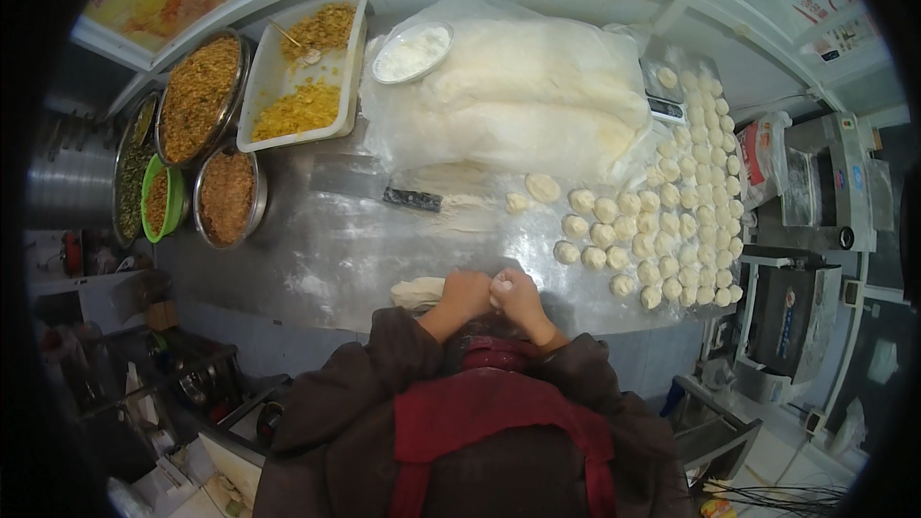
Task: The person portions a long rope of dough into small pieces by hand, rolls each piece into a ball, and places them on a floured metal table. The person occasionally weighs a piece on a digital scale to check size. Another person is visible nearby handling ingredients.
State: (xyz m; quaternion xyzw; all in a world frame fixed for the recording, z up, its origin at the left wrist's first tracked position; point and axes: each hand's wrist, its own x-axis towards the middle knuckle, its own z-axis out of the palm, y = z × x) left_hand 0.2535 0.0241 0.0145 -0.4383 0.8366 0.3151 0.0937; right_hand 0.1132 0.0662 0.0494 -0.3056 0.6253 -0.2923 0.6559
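Note:
Both hands meet at the near edge of the steel worktable (316,244). My left hand (464,293) is wrapped around a thick roll of pale dough (416,293), whose end sticks out to the left. Right beside it, my right hand (519,296) is curled closed, with a bit of pale dough showing at its fingers; most of that dough is hidden. Many floured dough balls (647,272) sit in rows to the right. Farther in lie a flattened dough piece (542,188) and a small lump of dough (516,202).
A broad blade with a black handle (412,199) lies mid-table. Plastic sheeting (532,101) covers a large dough mass, with a flour bowl (413,52) on top. At left stand a white tray (350,97), a steel bowl (261,201) and a green bowl (180,205), holding fillings.

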